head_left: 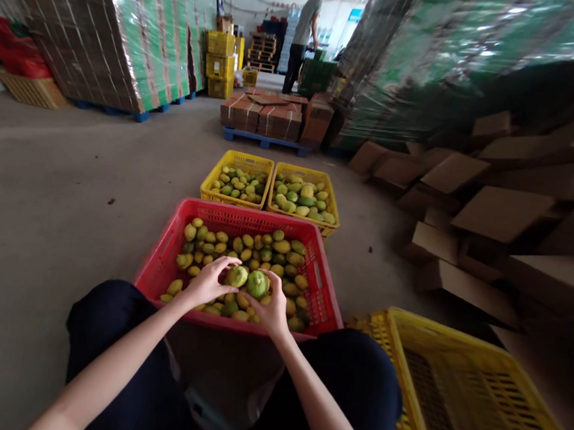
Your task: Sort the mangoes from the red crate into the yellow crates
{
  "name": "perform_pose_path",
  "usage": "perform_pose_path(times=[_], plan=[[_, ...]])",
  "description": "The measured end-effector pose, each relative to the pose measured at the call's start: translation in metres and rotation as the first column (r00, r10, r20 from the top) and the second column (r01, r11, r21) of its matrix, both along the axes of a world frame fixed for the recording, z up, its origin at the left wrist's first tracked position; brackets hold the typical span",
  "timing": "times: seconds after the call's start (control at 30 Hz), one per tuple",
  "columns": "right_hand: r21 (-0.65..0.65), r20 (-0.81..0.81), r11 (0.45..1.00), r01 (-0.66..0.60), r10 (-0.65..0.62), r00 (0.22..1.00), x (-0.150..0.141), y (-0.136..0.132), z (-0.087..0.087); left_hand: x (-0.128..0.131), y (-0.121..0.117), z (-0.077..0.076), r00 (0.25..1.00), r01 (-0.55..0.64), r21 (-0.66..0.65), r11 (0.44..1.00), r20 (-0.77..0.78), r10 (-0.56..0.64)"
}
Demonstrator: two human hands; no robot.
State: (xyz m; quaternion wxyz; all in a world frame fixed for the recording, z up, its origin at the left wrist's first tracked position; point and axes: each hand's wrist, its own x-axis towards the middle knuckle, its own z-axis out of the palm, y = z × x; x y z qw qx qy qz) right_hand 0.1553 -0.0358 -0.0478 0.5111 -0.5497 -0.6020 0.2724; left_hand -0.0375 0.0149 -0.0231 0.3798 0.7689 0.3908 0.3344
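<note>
Blue sign (355, 15) on the back wall w/ marks too small & blurred to read; pale label (216, 66) on the stacked yellow crates (221, 44), also illegible.

Floor (97, 160) is grey & smooth, w/ a few dark specks. Red crate (329, 278) sits on it in front of the person's knees, full of small yellow-green fruit (281, 246). Two smaller yellow crates of fruit, L one (207, 182) & R one (335, 202), stand side by side just beyond. Bigger yellow crate (403, 376) at lower R, by the R knee. Loose cardboard boxes (500, 212) heaped on the R; wrapped pallet loads (156, 39) both sides; flat cartons (279, 118) on a blue pallet (266, 140) mid-room. Another person (305, 34) stands farther back.

L hand (212, 282) grips a yellow-green fruit (237, 276) btwn thumb & fingers; R hand (274, 307) grips a greener fruit (258, 283) the same way. Both fruits are over the red crate, close together; can't tell if they touch.

Big yellow crate is cut off at the frame edge, the other person's head at the top. Space btwn the legs is dark, hard to make out.
</note>
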Motion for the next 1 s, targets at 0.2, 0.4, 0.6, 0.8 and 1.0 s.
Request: perform_pose_path(times=[0.2, 0.4, 0.6, 0.8, 1.0], plan=[[0.024, -0.069, 0.999, 0.043, -0.041, 0.997, 0.006, 0.004, 0.001, 0.012, 0.002, 0.011, 0.994, -0.017, -0.110, 0.994, 0.104, 0.029], [-0.030, -0.275, 1.000, -0.004, -0.004, 0.961, 0.008, 0.004, 0.008, 0.019, 0.001, 0.016, 0.974, -0.008, -0.250, 0.968, 0.215, 0.063], [0.007, -0.346, 0.998, -0.057, 0.056, 0.937, 0.005, 0.006, 0.018, 0.015, 0.001, 0.014, 0.946, -0.014, -0.343, 0.939, 0.299, 0.123], [-0.016, -0.337, 0.998, -0.068, 0.059, 0.939, 0.006, 0.007, 0.015, 0.015, 0.003, 0.005, 0.937, -0.013, -0.367, 0.930, 0.320, 0.139], [0.028, -0.352, 0.995, -0.093, 0.096, 0.931, 0.005, 0.006, 0.029, 0.017, -0.005, 0.013, 0.902, -0.048, -0.367, 0.929, 0.384, 0.199]])
